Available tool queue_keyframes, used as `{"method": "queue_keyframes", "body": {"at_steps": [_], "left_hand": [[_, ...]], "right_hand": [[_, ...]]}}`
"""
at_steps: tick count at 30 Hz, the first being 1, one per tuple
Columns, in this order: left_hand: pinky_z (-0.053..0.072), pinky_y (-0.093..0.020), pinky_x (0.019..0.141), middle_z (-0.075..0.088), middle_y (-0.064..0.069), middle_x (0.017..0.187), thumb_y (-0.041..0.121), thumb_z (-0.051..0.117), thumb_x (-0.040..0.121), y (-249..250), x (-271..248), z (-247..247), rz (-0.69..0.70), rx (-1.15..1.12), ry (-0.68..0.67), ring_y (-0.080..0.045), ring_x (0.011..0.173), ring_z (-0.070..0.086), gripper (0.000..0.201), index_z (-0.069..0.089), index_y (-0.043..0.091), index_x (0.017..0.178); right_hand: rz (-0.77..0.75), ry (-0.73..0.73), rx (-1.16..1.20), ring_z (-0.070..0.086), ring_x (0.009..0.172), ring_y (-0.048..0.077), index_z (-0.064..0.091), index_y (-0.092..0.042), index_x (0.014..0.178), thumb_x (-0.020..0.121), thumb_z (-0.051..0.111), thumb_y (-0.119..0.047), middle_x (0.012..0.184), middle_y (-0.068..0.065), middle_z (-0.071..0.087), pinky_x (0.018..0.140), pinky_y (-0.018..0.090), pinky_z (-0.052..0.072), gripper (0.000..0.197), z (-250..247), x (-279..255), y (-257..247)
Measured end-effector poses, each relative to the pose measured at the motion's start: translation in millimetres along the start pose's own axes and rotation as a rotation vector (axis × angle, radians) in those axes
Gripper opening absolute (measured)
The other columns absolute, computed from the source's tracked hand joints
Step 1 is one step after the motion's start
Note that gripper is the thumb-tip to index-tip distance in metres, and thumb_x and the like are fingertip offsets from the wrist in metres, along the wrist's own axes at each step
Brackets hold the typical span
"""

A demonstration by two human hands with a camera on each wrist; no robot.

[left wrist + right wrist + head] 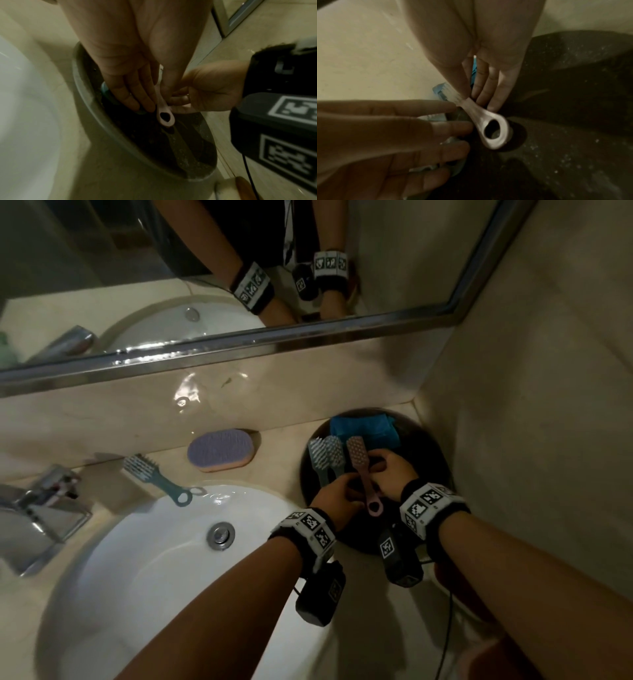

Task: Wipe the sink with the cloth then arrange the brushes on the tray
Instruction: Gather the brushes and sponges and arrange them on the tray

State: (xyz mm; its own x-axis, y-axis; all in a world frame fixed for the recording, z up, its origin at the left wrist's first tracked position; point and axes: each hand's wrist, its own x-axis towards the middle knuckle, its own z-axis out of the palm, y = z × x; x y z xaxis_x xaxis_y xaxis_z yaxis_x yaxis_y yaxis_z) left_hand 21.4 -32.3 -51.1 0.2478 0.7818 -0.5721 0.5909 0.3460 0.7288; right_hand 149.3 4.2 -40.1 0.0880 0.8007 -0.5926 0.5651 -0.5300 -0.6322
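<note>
A dark round tray (431, 450) sits in the counter's right corner, with a folded blue cloth (368, 426) at its back. Two teal brushes (323, 457) lie side by side on it. A pink brush (359, 460) lies to their right, bristles up, its ring end (493, 129) toward me. My right hand (471, 94) pinches the pink handle between thumb and fingers. My left hand (154, 100) lies with straight fingers over the teal handles, its fingertips (464, 127) touching the pink handle's side. One more teal brush (156, 477) lies on the counter behind the white sink (147, 570).
A purple oval sponge (221, 453) lies on the counter between the loose brush and the tray. A chrome faucet (37, 515) stands at the left. The mirror (205, 268) runs along the back, and a wall (531, 405) closes in right beside the tray.
</note>
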Motion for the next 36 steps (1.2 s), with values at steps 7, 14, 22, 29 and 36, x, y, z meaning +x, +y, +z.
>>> {"method": "queue_keyframes", "body": {"at_steps": [7,14,22,29,36], "left_hand": [[0.043,-0.023,0.093,0.06,-0.006,0.127,0.01,0.058,0.089,0.4,-15.8,-8.9,0.029,0.029,0.039,-0.021,0.116,0.057,0.055,0.038,0.019,0.14],[0.04,-0.029,0.102,0.052,-0.009,0.136,0.015,0.057,0.089,-16.4,-75.5,-45.5,0.085,0.138,0.162,-0.025,0.124,0.05,0.052,0.04,0.015,0.139],[0.031,-0.043,0.111,0.033,-0.004,0.15,0.029,0.055,0.09,-109.6,-182.9,-121.5,-0.074,0.4,0.36,-0.026,0.136,0.033,0.058,0.034,0.02,0.142],[0.034,-0.045,0.109,0.033,-0.003,0.149,0.031,0.054,0.089,-192.4,-275.7,-181.3,-0.248,0.466,0.508,-0.027,0.134,0.036,0.057,0.034,0.022,0.142],[0.034,-0.047,0.109,0.033,-0.004,0.149,0.03,0.057,0.087,-264.9,-345.1,-216.2,-0.302,0.445,0.579,-0.028,0.136,0.033,0.057,0.037,0.022,0.14]], "right_hand": [[-0.04,0.007,-0.12,0.055,0.116,0.032,0.048,-0.013,0.133,0.085,0.061,-0.012,0.126,0.014,0.059,0.101,0.043,0.045,0.049,-6.4,-16.7,-5.5],[-0.264,0.071,-0.437,0.053,0.117,0.03,0.053,-0.011,0.125,0.089,0.054,-0.014,0.127,0.014,0.057,0.098,0.032,0.041,0.036,10.5,-59.6,-49.2],[-0.521,-0.089,-0.885,0.046,0.121,0.03,0.041,-0.026,0.134,0.09,0.053,-0.031,0.138,0.008,0.04,0.099,0.034,0.038,0.046,102.5,-136.2,-122.3],[-0.625,-0.168,-1.05,0.049,0.121,0.032,0.033,-0.025,0.141,0.092,0.052,-0.034,0.147,0.009,0.032,0.098,0.041,0.046,0.053,188.5,-192.2,-157.9],[-0.652,-0.179,-1.057,0.05,0.119,0.028,0.039,-0.028,0.136,0.088,0.055,-0.034,0.144,0.006,0.035,0.097,0.038,0.046,0.051,268.9,-240.4,-170.3]]}}
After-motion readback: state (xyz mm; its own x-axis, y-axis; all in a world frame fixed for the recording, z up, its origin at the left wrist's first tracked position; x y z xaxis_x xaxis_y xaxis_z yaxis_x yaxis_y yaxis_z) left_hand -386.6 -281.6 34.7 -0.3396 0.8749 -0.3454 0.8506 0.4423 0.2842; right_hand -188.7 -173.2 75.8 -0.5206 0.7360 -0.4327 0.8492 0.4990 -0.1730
